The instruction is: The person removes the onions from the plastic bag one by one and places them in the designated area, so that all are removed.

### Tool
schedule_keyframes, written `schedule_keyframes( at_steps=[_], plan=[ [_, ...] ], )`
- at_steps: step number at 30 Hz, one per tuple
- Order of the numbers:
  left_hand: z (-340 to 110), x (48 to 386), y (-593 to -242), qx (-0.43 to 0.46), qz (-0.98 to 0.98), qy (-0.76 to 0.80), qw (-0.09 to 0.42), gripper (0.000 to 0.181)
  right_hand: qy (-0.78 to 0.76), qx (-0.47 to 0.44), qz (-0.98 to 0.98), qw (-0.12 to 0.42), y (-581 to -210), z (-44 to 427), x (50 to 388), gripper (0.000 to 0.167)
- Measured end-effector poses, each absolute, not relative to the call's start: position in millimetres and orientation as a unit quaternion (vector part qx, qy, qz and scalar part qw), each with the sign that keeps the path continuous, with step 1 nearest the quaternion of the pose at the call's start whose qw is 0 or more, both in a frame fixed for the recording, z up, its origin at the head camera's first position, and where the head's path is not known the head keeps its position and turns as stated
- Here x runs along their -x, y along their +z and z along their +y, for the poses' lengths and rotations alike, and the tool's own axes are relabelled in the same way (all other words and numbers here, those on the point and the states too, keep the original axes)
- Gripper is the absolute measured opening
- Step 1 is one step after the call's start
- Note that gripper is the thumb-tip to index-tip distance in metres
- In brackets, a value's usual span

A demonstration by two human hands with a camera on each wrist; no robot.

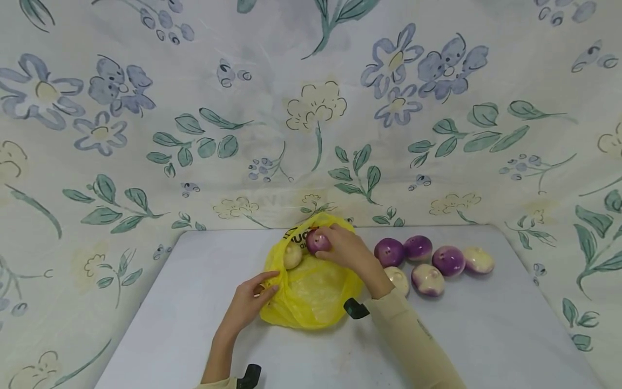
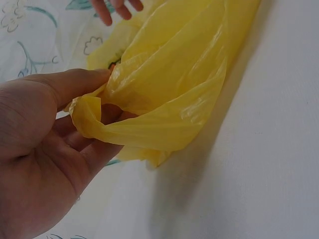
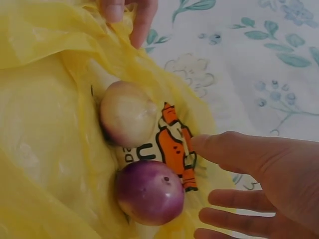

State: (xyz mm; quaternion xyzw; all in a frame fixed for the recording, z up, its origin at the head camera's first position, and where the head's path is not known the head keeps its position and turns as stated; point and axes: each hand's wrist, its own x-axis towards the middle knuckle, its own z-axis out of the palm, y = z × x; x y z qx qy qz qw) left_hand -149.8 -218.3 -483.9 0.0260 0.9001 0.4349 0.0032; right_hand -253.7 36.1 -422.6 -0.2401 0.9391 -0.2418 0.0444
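A yellow plastic bag [image 1: 318, 300] lies on the table with its mouth spread wide. Its edge is pinched between the thumb and fingers of my left hand [image 1: 245, 302], as the left wrist view shows close up. Inside the bag are a pale turnip [image 3: 127, 113] and a purple turnip [image 3: 149, 193], side by side over black print and an orange figure. My right hand [image 1: 347, 248] is above the bag's far side, next to the purple turnip. In the right wrist view its fingers [image 3: 239, 199] are extended and apart from that turnip.
Right of the bag, several purple and pale turnips [image 1: 448, 261] sit grouped on the white table [image 1: 160, 302]. One pale turnip [image 1: 397, 281] is partly hidden by my right forearm. Behind the table hangs a flowered cloth [image 1: 272, 129].
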Motion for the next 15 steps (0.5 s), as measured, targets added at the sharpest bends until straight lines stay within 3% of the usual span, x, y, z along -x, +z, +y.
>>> schedule_keyframes(
  at_steps=[6,15],
  plan=[
    [-220.9,151.4,-483.9,-0.034,0.899,0.438,-0.003,0.035,-0.241,0.254,0.936,0.025,-430.3,26.4,266.3,0.052],
    [-221.3,151.5,-484.0,-0.028,0.897,0.442,-0.004,0.036,-0.237,0.232,0.942,0.047,-438.5,18.0,274.9,0.054]
  ],
)
